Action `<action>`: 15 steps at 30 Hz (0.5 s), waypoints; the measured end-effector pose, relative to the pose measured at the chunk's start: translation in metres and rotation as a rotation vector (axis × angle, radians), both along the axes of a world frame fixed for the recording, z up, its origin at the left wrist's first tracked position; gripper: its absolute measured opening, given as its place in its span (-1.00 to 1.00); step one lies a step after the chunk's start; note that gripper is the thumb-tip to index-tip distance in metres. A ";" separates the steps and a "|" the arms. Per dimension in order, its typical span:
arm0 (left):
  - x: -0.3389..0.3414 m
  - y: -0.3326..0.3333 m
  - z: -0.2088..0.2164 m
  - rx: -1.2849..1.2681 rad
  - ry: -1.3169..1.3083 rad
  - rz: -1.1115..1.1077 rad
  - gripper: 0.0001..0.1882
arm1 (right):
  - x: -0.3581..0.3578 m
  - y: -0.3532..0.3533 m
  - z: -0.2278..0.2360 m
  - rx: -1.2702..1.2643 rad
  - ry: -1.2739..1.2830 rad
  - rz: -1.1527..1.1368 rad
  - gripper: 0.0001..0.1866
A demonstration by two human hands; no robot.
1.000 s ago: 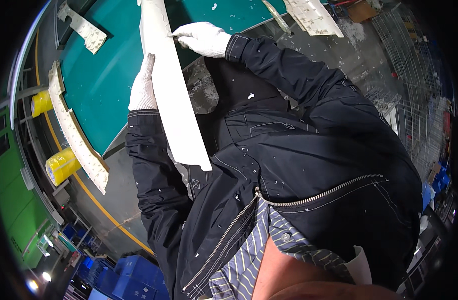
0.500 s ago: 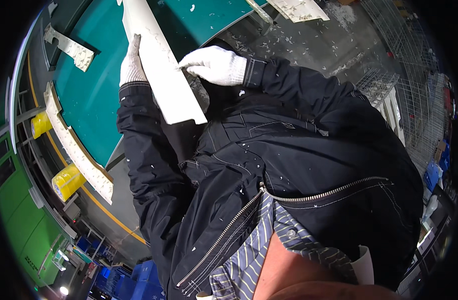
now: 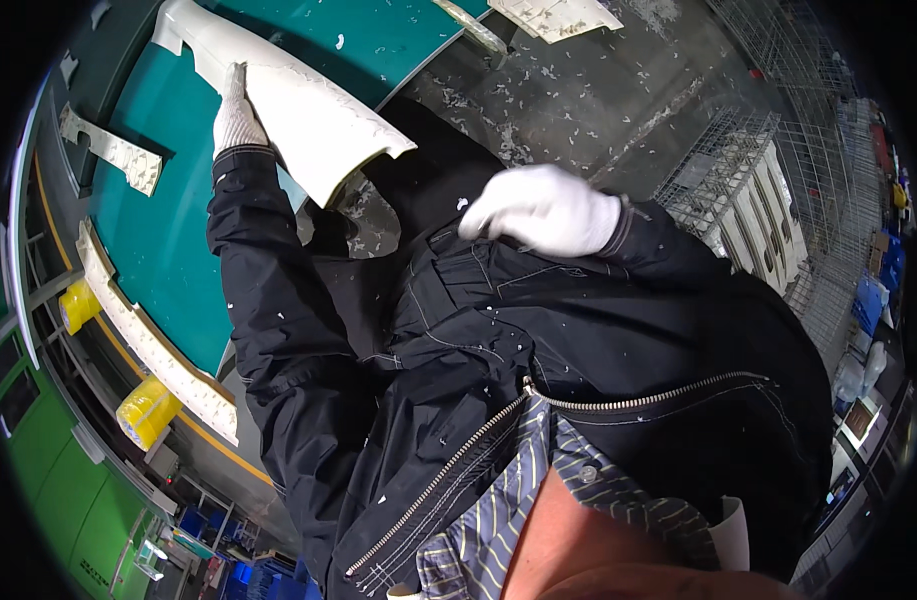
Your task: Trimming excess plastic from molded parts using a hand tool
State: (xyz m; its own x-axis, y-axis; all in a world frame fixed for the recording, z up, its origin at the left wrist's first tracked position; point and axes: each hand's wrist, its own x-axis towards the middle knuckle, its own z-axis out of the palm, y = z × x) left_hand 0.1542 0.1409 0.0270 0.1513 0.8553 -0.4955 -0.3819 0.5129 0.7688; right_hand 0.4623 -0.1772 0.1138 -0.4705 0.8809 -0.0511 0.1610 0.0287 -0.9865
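A long white moulded plastic panel [image 3: 288,95] slants over the table, its near end tilted toward me and past the table edge. My left hand [image 3: 239,112], in a white knit glove, grips the panel's left edge, thumb on top and the other fingers hidden beneath. My right hand [image 3: 543,210], also gloved, is apart from the panel, in front of my jacket. Its fingers are curled together and slightly smeared by motion; whatever they may hold is hidden. A small white shaving [image 3: 462,203] shows by its fingertips.
The green tabletop [image 3: 168,245] carries a short cream part [image 3: 113,150] at left and a long cream strip [image 3: 153,330] along its edge. Yellow rolls [image 3: 146,412] sit beyond. Wire cages [image 3: 713,150] stand at right, on a grey floor [image 3: 578,110] strewn with white shavings.
My right hand has come off the panel's edge and moved right and toward my body. The panel has swung and turned in my left hand, its near end rising away from me.
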 end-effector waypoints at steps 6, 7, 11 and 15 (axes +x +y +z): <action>0.005 -0.020 -0.003 0.106 0.088 0.022 -0.37 | 0.025 0.028 -0.030 -0.358 -0.182 -0.495 -0.67; 0.008 -0.030 -0.006 0.132 0.095 0.031 -0.36 | 0.016 0.038 -0.027 -0.370 -0.124 -0.458 -0.66; 0.009 -0.056 -0.012 0.067 0.149 0.015 -0.30 | -0.034 0.084 -0.051 -0.115 -0.110 -0.317 -0.63; 0.018 -0.076 -0.001 0.039 0.022 0.035 -0.35 | -0.043 0.112 -0.056 -0.453 0.097 -0.148 -0.66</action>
State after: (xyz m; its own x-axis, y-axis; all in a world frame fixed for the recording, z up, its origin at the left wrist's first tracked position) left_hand 0.1722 0.0647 0.0264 0.1108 0.8786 -0.4646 -0.3819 0.4692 0.7962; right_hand 0.4192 -0.0650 0.0576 -0.3636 0.8378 -0.4072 0.0377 -0.4235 -0.9051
